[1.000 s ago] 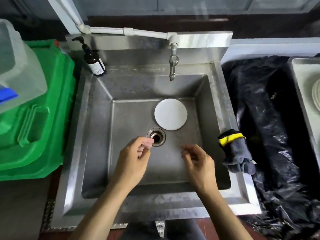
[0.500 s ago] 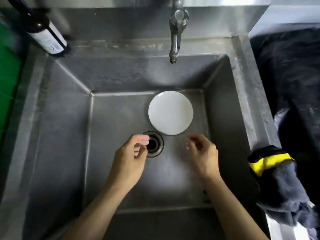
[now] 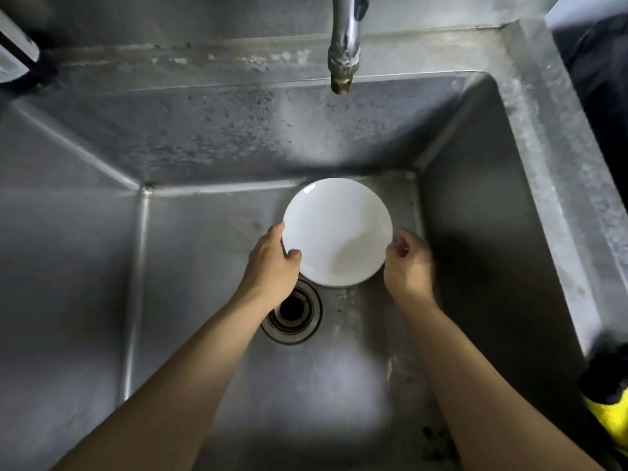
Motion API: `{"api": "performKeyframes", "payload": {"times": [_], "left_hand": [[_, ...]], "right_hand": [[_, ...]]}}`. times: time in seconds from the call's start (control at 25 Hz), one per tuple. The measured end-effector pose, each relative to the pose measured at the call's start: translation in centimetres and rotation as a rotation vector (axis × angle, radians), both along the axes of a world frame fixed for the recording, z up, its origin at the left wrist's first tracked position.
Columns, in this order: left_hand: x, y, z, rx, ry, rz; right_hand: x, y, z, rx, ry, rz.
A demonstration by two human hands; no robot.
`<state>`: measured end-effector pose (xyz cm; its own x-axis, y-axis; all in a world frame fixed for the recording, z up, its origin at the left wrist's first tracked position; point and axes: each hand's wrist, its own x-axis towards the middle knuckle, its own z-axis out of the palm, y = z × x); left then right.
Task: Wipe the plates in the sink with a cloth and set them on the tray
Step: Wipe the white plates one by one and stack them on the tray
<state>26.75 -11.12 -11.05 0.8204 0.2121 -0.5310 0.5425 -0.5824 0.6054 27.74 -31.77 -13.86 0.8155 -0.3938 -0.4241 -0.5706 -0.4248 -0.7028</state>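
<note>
One white plate [image 3: 338, 231] lies on the floor of the steel sink [image 3: 204, 137], close to the back right corner and just behind the drain [image 3: 292, 311]. The left hand [image 3: 272, 265] grips its left rim, thumb on top and fingers hidden under the edge. The right hand [image 3: 407, 265] is curled at the right rim; I cannot tell if it really holds the plate. Much free floor stays to the left. The tap [image 3: 343, 45] hangs above. The cloth [image 3: 608, 396], black and yellow, is cut off at the right border.
</note>
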Motion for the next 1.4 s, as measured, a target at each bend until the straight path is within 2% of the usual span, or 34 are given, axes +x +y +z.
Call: {"api": "performKeyframes", "payload": {"times": [0.12, 0.2, 0.44, 0.6, 0.8, 1.2, 1.4], "left_hand": [[0.6, -0.5, -0.8, -0.028, 0.051, -0.015], [0.6, -0.6, -1.1, -0.065, 0.058, 0.007], [0.9, -0.6, -1.2, -0.345, 0.057, 0.299], [-0.8, -0.2, -0.5, -0.433, -0.004, 0.409], [-5.1, 1.1, 3.0, -0.418, -0.056, 0.462], [-16.6, 2.7, 10.6, -0.43, -0.032, 0.562], [-19.6, 3.0, 12.5, -0.492, 0.062, 0.648]], "right_hand": [[0.4, 0.0, -0.6, -0.035, 0.024, 0.027], [0.8, 0.0, -0.5, -0.013, 0.031, -0.026], [1.6, 0.6, -1.0, 0.084, 0.007, -0.214], [-0.1, 0.8, 0.1, 0.12, -0.042, -0.221], [-4.2, 1.3, 5.7, 0.161, -0.071, -0.182], [-13.4, 3.3, 16.8, 0.068, -0.093, 0.14], [-13.7, 5.1, 21.8, -0.069, 0.035, 0.172]]}}
